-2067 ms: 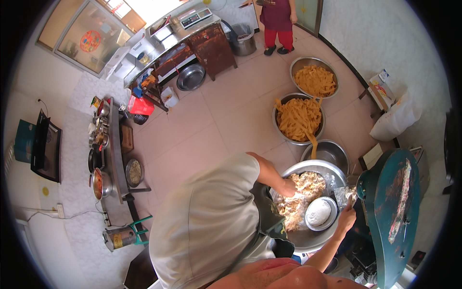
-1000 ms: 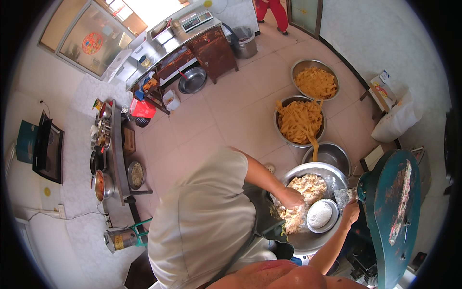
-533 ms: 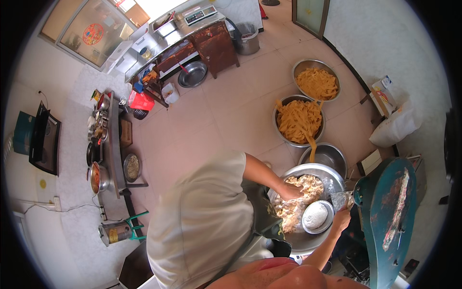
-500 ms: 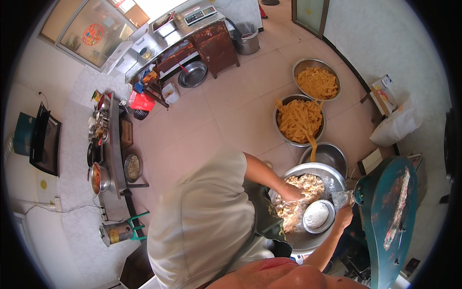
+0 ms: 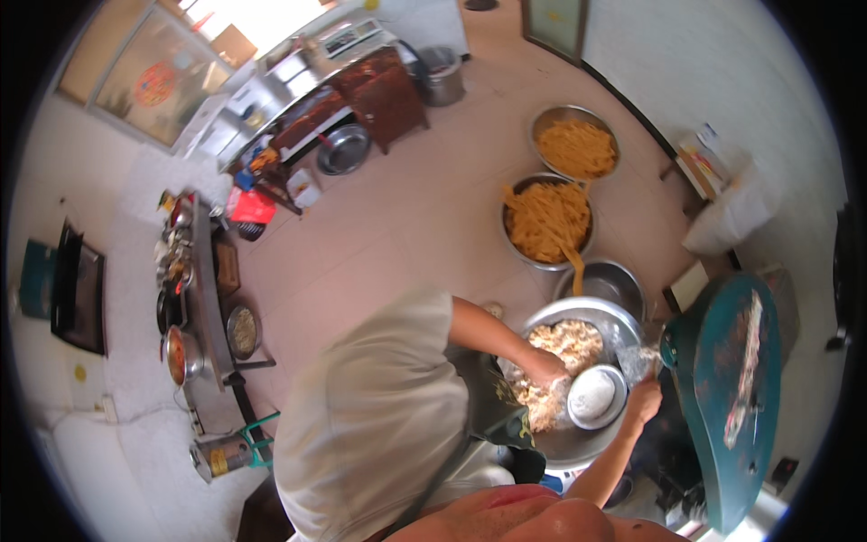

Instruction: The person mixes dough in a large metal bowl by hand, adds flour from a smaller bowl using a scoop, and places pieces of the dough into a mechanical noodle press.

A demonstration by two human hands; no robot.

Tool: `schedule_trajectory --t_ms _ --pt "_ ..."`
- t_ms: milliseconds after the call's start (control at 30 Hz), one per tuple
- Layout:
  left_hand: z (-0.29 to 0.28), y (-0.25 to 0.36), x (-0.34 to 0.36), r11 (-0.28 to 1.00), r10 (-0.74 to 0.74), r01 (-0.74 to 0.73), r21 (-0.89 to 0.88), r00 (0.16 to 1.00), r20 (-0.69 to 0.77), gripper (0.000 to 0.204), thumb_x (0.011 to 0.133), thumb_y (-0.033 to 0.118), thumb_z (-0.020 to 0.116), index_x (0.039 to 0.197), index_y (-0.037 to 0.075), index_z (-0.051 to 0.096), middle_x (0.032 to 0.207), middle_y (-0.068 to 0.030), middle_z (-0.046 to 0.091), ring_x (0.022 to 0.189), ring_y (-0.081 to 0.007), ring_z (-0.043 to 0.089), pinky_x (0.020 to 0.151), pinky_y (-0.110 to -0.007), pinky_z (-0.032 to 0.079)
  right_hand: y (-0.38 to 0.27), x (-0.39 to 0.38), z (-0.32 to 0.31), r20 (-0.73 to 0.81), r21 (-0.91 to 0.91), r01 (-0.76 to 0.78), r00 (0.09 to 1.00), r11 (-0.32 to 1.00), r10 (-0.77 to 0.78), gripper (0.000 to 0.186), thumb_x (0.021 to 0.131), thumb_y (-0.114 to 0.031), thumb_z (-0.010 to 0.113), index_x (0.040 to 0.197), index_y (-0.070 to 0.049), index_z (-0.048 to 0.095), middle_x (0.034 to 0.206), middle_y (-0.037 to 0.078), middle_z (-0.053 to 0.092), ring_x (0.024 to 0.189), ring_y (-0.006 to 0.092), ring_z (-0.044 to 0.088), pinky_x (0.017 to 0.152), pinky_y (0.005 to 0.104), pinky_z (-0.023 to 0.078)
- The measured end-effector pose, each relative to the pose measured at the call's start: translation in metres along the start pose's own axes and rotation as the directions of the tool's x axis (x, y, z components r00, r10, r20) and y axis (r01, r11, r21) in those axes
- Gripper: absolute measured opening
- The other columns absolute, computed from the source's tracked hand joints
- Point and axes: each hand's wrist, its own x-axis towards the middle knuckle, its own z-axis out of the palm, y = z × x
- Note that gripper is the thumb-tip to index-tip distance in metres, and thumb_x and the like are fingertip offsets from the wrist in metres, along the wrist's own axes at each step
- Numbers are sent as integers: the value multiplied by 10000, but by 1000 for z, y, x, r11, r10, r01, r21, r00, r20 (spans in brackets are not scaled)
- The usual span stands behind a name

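Observation:
My left hand [image 5: 545, 368] is down in crumbly, pale dough [image 5: 569, 340] inside a wide metal basin [image 5: 578, 444]. Its fingers look curled and are partly buried. A smaller metal bowl [image 5: 618, 417] of white flour [image 5: 593, 395] rests in the same basin, right of that hand. My right hand [image 5: 645, 401] is closed beside the green machine [image 5: 718, 361], just below a shiny, floury metal piece [image 5: 636, 363]. What its fingers grip is too small to make out.
Beyond the basin are an unfilled metal basin [image 5: 612, 287] and two basins of wide yellow strips [image 5: 547, 221] [image 5: 578, 149]. A white sack [image 5: 731, 217] leans by the right wall. Left stands a long counter [image 5: 209, 298] with bowls; a brown cabinet [image 5: 384, 95] is far back.
The view has swung, so the room's far parts sit further left. My left hand has shifted slightly nearer within the dough and looks more curled. My right hand stays beside the machine.

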Motion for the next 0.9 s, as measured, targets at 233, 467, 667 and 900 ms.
schedule_trajectory --t_ms 233,467,667,900 --pt "-14 33 3 983 -177 173 57 982 62 330 843 97 565 1139 -40 519 1055 -237 563 949 -399 575 808 -471 466 -2 45 45 -68 -51 -5 998 999 2 195 927 -199 501 991 -70 633 775 147 687 614 288 688 465 447 548" --pt "-17 60 9 990 -121 109 90 983 139 366 871 111 531 1194 -49 466 1071 -240 555 966 -403 569 837 -478 464 -51 29 -15 65 324 -238 971 916 230 570 994 -425 397 803 13 708 843 276 680 841 425 680 750 510 548" --pt "-53 76 77 948 -186 161 273 980 67 437 865 -12 499 1285 -109 430 1306 -296 481 1151 -399 551 984 -407 514 -53 10 -8 72 338 -235 972 911 224 578 988 -451 403 773 -5 701 792 252 687 772 413 690 706 500 559" --pt "-93 59 172 705 112 -28 709 991 -71 396 815 -42 554 1210 -11 558 1320 -230 487 1150 -416 531 1009 -461 445 -20 -25 -53 10 354 -283 954 892 299 443 963 -384 469 763 -53 685 777 239 682 772 387 689 699 460 564"
